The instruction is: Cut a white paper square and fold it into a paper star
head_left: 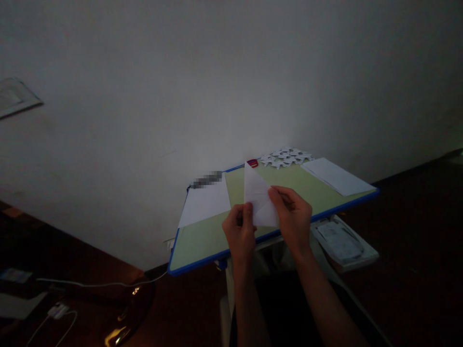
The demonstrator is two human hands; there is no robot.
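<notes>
A white sheet of paper [258, 193], folded to a point at its top, is held up between my two hands above the near edge of the table. My left hand [239, 229] pinches its left edge, thumb in front. My right hand [293, 214] grips the right edge between thumb and fingers. Creases run across the lower part of the paper. Behind its tip lies a small red and dark object [252, 163] whose kind I cannot make out.
The pale green table [202, 248] has a blue rim. White sheets lie at its left [206, 205] and a stack of paper [338, 176] at its right. Several folded paper pieces [287, 156] sit at the back by the wall. Below the right side is an open drawer [343, 241].
</notes>
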